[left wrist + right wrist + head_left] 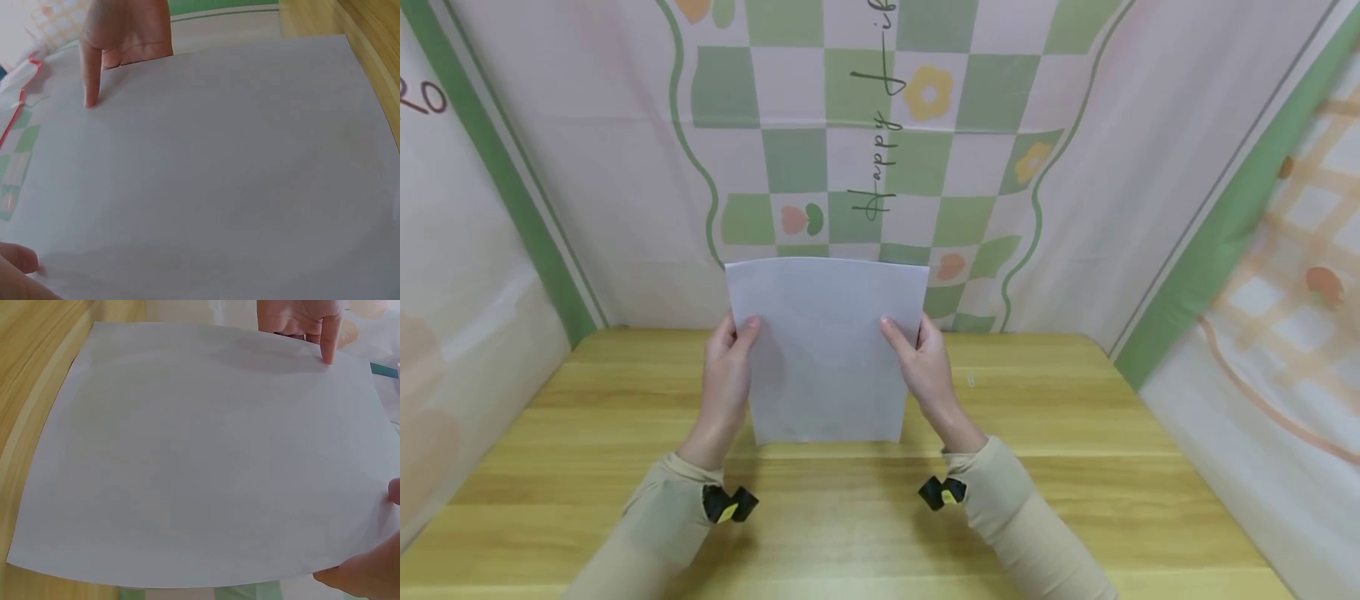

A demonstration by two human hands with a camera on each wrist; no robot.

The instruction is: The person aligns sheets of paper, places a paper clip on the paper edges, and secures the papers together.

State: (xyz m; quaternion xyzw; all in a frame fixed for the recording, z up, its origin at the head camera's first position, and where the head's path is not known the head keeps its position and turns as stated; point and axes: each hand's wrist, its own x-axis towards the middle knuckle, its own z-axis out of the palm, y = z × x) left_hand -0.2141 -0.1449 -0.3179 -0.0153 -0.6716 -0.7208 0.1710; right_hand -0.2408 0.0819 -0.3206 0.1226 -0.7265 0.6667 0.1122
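Observation:
A blank white sheet of paper [827, 358] is held up, tilted, over the wooden table. My left hand [727, 383] pinches its left edge, thumb on the near face and fingers behind. On the opposite edge my right hand [928, 371] grips the sheet the same way, at about the same height. The paper [212, 169] fills most of the left wrist view, with the right thumb pressed on its far side. In the right wrist view the sheet [194, 456] bows slightly, and the left thumb lies on its far edge.
The wooden table [1060, 500] spreads beneath both arms. A small pale mark [971, 381] shows on it right of the right hand. Behind stands a green-and-white checked cloth [857, 167], with printed curtains [475, 275] at the sides. Each sleeve carries a small black-and-yellow device [730, 505].

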